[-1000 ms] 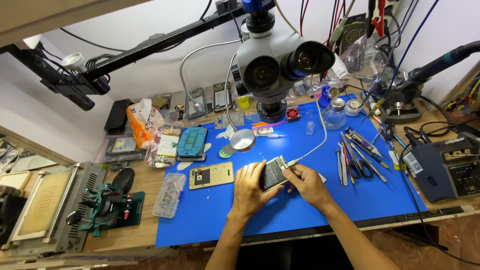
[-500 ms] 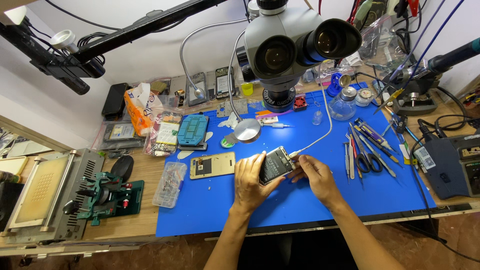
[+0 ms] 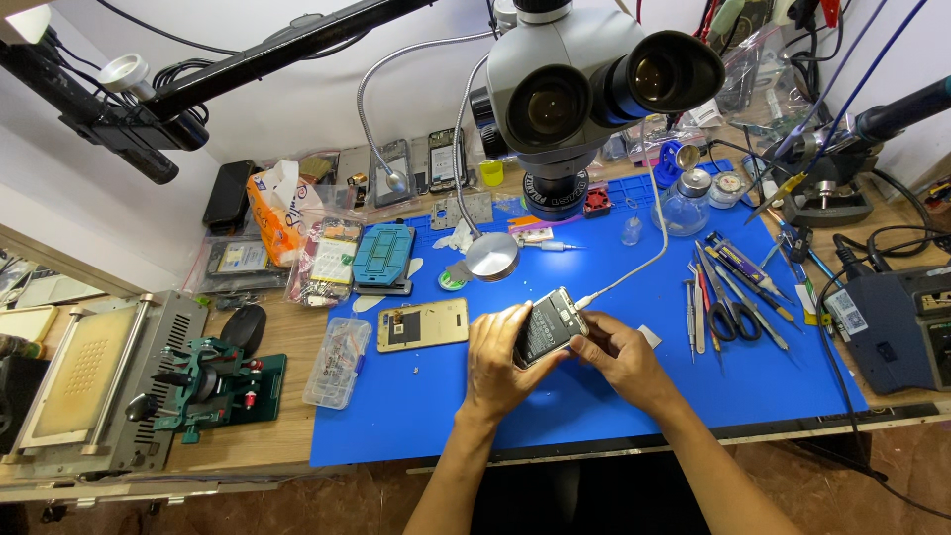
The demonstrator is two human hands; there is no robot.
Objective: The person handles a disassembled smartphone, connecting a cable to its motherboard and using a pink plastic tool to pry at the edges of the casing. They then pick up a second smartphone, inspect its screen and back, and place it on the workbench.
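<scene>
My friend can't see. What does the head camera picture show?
Two hands, left hand and right hand, hold an opened phone with a white cable plugged in, over a blue mat. A microscope hangs above; tools lie right.

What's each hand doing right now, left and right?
Left hand: closed on the opened phone, gripping its left edge.
Right hand: closed on the phone's right end, near the white cable.
</scene>
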